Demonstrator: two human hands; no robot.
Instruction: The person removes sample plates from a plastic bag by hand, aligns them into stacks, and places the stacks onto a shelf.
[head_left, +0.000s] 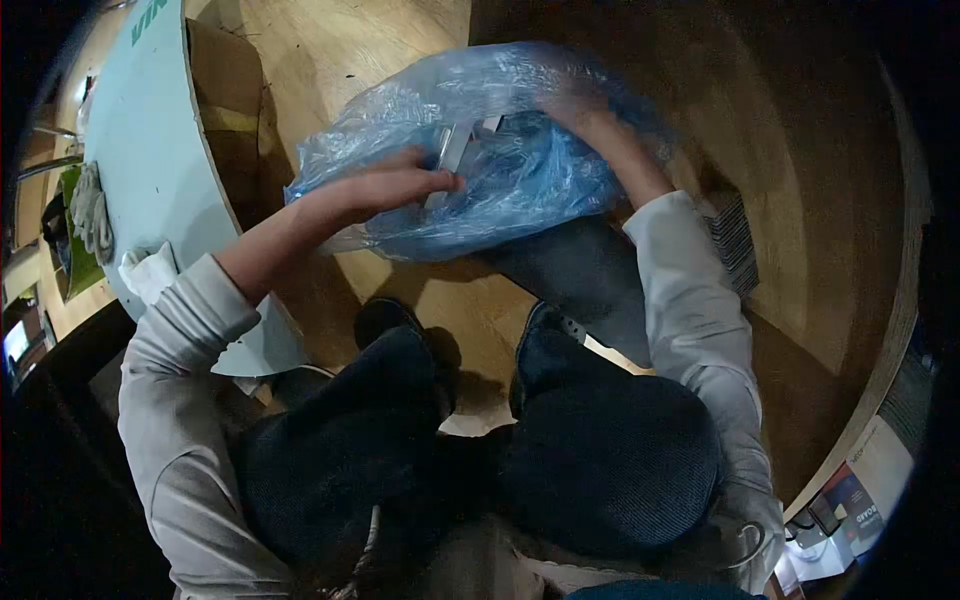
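Note:
A crumpled, see-through blue plastic bag (540,200) is spread out in front of my knees. My left hand (395,187) lies over its left part with the fingers stretched out. The fingertips reach a pale flat strip (455,150) that shows in the middle of the bag; I cannot make out what it is. A smaller whitish piece (492,124) is beside the strip. My right hand (578,100) is at the far right part of the bag, smeared by motion and partly behind the plastic, so its fingers are not clear.
A light blue board or tabletop (150,130) stands on the left, with a white glove (148,270) and grey gloves (90,212) at its edge. Behind it is a cardboard box (225,80). A dark flat panel (575,275) lies under the bag. A ridged grey stack (733,240) is at right.

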